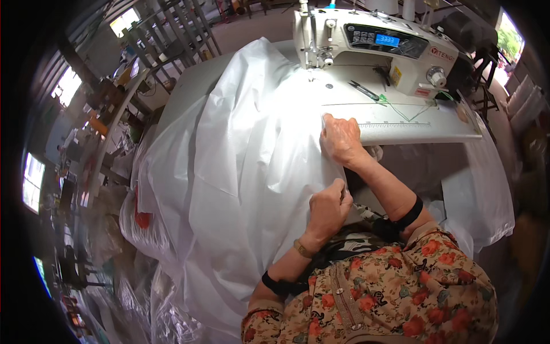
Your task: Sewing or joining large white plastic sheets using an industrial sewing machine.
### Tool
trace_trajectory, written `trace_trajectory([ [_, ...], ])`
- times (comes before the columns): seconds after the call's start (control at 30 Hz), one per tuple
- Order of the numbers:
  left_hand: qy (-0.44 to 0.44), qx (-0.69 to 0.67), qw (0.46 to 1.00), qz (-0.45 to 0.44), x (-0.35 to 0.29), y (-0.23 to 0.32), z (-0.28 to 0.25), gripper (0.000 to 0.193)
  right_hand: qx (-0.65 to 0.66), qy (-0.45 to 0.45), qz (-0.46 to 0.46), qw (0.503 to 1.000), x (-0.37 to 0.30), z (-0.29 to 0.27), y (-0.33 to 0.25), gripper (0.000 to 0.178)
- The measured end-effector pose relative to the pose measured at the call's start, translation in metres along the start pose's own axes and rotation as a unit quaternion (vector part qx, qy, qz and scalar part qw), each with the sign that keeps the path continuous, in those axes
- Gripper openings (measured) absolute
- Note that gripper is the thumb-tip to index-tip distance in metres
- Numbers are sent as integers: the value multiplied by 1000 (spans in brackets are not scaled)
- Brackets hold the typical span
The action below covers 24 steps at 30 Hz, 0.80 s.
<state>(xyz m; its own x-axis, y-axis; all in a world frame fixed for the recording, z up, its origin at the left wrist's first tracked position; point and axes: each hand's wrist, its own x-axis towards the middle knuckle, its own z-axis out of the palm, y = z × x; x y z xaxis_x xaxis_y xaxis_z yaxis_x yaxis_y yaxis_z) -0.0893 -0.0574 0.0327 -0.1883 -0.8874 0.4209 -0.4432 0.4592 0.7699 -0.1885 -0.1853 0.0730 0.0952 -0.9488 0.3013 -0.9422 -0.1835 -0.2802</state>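
Note:
A large sheet of white, slightly shiny fabric (229, 172) spreads over the sewing table and hangs toward my lap. My right hand (342, 137) is closed on its right edge, just in front of the table's ruler strip. Nearer to me, my left hand (329, 209) pinches the same edge lower down, its fingers curled. Beyond my hands stands a white sewing machine (378, 43) with a lit blue display. Its needle area (312, 71) is above the far end of the fabric, under a bright lamp glare.
Thread snips (364, 90) lie on the machine bed beside green thread (407, 114). A small black tool (382, 75) rests near the machine's arm. More white sheeting (481, 189) hangs at the right. Metal racks (166, 37) stand at the far left, with clear plastic (137, 298) below.

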Motion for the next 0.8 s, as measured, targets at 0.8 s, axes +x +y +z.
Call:
trace_trajectory([
  [0.8, -52, 198, 979, 8, 46, -13, -31, 13, -74, -43, -83, 993, 46, 1, -3, 9],
])
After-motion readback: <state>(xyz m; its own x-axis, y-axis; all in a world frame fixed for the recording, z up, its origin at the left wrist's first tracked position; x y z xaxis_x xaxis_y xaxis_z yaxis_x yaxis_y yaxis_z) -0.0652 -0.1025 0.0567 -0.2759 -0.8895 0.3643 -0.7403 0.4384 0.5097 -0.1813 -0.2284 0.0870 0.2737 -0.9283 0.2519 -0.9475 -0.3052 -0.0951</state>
